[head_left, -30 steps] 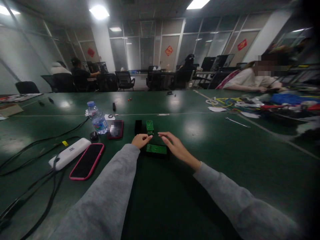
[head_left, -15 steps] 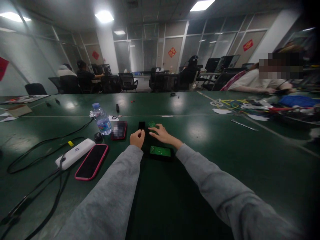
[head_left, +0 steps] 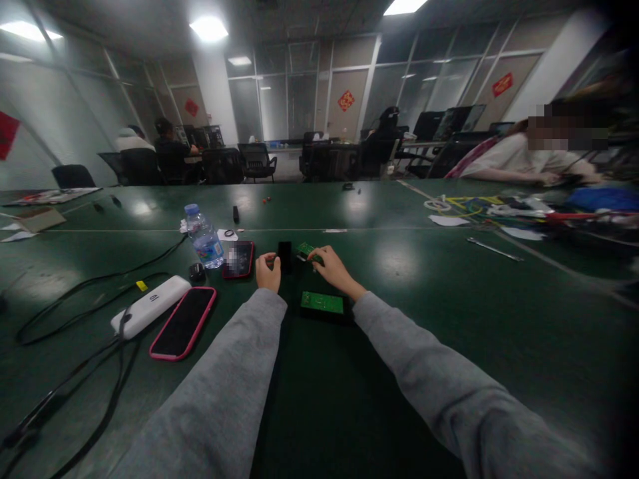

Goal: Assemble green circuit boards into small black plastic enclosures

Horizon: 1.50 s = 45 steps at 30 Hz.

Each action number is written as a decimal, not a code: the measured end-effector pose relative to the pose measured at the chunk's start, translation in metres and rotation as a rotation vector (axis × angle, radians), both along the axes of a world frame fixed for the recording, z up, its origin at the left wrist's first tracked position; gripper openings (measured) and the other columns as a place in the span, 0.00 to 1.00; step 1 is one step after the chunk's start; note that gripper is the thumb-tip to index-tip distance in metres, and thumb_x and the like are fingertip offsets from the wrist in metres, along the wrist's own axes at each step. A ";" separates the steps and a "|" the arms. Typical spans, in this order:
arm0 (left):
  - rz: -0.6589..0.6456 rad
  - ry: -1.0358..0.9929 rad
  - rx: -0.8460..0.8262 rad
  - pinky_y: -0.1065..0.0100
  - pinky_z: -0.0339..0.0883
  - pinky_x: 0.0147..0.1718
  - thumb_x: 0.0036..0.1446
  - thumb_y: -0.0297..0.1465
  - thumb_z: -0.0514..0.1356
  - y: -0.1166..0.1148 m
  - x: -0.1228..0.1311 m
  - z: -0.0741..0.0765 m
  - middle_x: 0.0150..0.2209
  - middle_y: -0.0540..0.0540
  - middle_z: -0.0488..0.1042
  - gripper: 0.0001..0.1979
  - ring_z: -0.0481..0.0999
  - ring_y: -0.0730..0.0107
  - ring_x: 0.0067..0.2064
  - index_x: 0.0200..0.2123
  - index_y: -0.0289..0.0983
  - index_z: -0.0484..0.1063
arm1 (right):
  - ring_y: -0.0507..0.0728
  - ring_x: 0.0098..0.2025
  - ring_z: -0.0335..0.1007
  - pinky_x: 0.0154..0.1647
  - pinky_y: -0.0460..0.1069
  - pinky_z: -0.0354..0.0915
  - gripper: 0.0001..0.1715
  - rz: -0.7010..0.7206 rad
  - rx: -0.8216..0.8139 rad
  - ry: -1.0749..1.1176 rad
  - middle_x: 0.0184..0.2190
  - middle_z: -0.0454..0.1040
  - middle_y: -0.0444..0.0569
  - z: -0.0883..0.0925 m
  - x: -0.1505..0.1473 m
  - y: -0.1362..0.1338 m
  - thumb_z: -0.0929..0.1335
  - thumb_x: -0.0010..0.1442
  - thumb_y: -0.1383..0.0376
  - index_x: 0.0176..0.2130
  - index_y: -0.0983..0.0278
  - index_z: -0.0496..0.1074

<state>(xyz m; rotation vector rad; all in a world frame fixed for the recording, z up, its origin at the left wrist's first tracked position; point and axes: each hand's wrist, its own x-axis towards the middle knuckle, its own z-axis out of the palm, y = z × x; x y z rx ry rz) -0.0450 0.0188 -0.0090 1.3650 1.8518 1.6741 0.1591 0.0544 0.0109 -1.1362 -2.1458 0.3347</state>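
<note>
A small green circuit board [head_left: 305, 249] sits tilted at the fingertips of my right hand [head_left: 333, 267]. The thumb and fingers pinch its near right edge. Just left of it stands a small black case [head_left: 284, 255] on the green table. My left hand [head_left: 268, 273] is beside that case, fingers curled towards the thumb; whatever they may hold is too small to make out. Nearer to me, between my forearms, a larger green circuit board [head_left: 322, 303] rests in a dark housing.
On the left are a water bottle [head_left: 204, 239], a red-edged phone [head_left: 238, 259], a pink-cased phone [head_left: 183, 324], a white power bank [head_left: 151, 306] and black cables. A wrench [head_left: 495, 249] and tangled wires [head_left: 464, 205] lie right. A person [head_left: 529, 156] sits across the table.
My right hand has closed from spread fingers onto the small circuit board, which is now tilted. My left hand has shifted slightly left, away from the black case, and its fist has loosened.
</note>
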 end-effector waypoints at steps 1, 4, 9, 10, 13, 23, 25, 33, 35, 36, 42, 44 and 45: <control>-0.009 -0.003 -0.012 0.63 0.65 0.45 0.55 0.30 0.58 0.001 -0.001 -0.002 0.42 0.44 0.69 0.09 0.71 0.70 0.39 0.41 0.37 0.68 | 0.57 0.44 0.63 0.47 0.52 0.63 0.17 -0.007 0.014 0.006 0.41 0.62 0.49 -0.001 0.001 0.000 0.65 0.58 0.72 0.46 0.59 0.70; -0.021 -0.009 -0.042 0.63 0.66 0.45 0.54 0.29 0.59 0.003 -0.001 -0.004 0.43 0.44 0.69 0.11 0.72 0.71 0.39 0.42 0.36 0.68 | 0.59 0.48 0.62 0.50 0.54 0.62 0.29 -0.030 0.056 0.035 0.45 0.62 0.51 -0.006 0.004 0.002 0.66 0.57 0.71 0.57 0.57 0.62; -0.040 -0.018 -0.075 0.62 0.66 0.46 0.55 0.30 0.59 0.002 -0.001 -0.004 0.46 0.42 0.69 0.11 0.72 0.71 0.40 0.43 0.37 0.68 | 0.61 0.53 0.60 0.55 0.57 0.60 0.30 -0.093 0.035 0.104 0.50 0.64 0.56 -0.017 0.002 0.008 0.68 0.57 0.64 0.57 0.65 0.60; -0.044 -0.017 -0.081 0.62 0.66 0.46 0.55 0.30 0.58 0.002 -0.001 -0.003 0.46 0.42 0.69 0.11 0.73 0.70 0.40 0.43 0.37 0.68 | 0.61 0.53 0.61 0.54 0.57 0.60 0.28 -0.100 0.030 0.112 0.50 0.64 0.56 -0.019 0.002 0.009 0.68 0.58 0.64 0.56 0.66 0.61; -0.048 -0.009 -0.092 0.62 0.66 0.46 0.55 0.30 0.58 0.001 -0.001 -0.002 0.47 0.42 0.69 0.12 0.73 0.70 0.41 0.44 0.37 0.69 | 0.61 0.53 0.62 0.53 0.57 0.61 0.26 -0.097 0.034 0.121 0.49 0.66 0.55 -0.022 0.002 0.010 0.67 0.59 0.64 0.55 0.65 0.62; -0.057 -0.012 -0.106 0.61 0.67 0.45 0.55 0.30 0.58 0.000 0.000 -0.001 0.46 0.42 0.69 0.11 0.72 0.69 0.40 0.44 0.37 0.69 | 0.62 0.52 0.63 0.51 0.58 0.63 0.25 -0.159 0.068 0.063 0.49 0.66 0.55 -0.016 0.002 -0.003 0.66 0.60 0.61 0.55 0.64 0.61; -0.059 -0.004 -0.101 0.61 0.67 0.44 0.55 0.31 0.58 0.000 0.000 -0.001 0.46 0.42 0.69 0.12 0.72 0.69 0.40 0.44 0.37 0.69 | 0.62 0.50 0.64 0.50 0.58 0.63 0.25 -0.187 0.091 0.049 0.48 0.67 0.56 -0.014 0.002 -0.006 0.66 0.60 0.61 0.55 0.65 0.61; -0.060 0.021 -0.079 0.62 0.67 0.44 0.54 0.31 0.59 -0.001 0.001 0.000 0.45 0.43 0.69 0.11 0.72 0.70 0.38 0.43 0.37 0.69 | 0.63 0.48 0.64 0.48 0.58 0.64 0.24 -0.243 0.125 0.001 0.46 0.68 0.57 -0.012 0.001 -0.009 0.67 0.59 0.60 0.53 0.66 0.61; -0.064 0.021 -0.077 0.62 0.67 0.44 0.54 0.31 0.59 -0.002 0.001 0.001 0.45 0.42 0.69 0.12 0.72 0.70 0.38 0.43 0.37 0.69 | 0.63 0.48 0.65 0.47 0.57 0.64 0.24 -0.251 0.133 -0.005 0.46 0.68 0.57 -0.012 0.001 -0.009 0.67 0.59 0.61 0.53 0.66 0.61; -0.066 0.020 -0.074 0.62 0.67 0.44 0.54 0.31 0.59 -0.002 0.001 0.001 0.45 0.42 0.69 0.12 0.72 0.70 0.38 0.43 0.37 0.69 | 0.63 0.47 0.65 0.47 0.57 0.64 0.24 -0.254 0.135 -0.007 0.46 0.68 0.57 -0.012 0.001 -0.009 0.67 0.59 0.61 0.53 0.66 0.61; -0.069 0.019 -0.088 0.62 0.67 0.43 0.55 0.31 0.59 -0.001 0.002 0.001 0.46 0.42 0.69 0.12 0.72 0.70 0.38 0.43 0.37 0.70 | 0.63 0.47 0.65 0.46 0.57 0.64 0.24 -0.248 0.115 0.000 0.46 0.68 0.57 -0.011 0.002 -0.010 0.67 0.59 0.61 0.53 0.66 0.61; -0.066 0.023 -0.091 0.62 0.67 0.43 0.55 0.31 0.59 -0.001 0.002 0.001 0.46 0.42 0.69 0.12 0.72 0.70 0.38 0.43 0.37 0.70 | 0.63 0.47 0.65 0.46 0.57 0.64 0.24 -0.243 0.115 0.005 0.46 0.68 0.57 -0.011 0.002 -0.010 0.66 0.59 0.61 0.53 0.66 0.61; -0.067 0.024 -0.089 0.62 0.66 0.44 0.55 0.31 0.59 -0.001 0.002 0.001 0.46 0.42 0.69 0.12 0.72 0.70 0.38 0.43 0.37 0.70 | 0.64 0.48 0.65 0.46 0.57 0.64 0.24 -0.240 0.117 0.008 0.46 0.68 0.57 -0.012 0.002 -0.010 0.66 0.59 0.61 0.53 0.66 0.61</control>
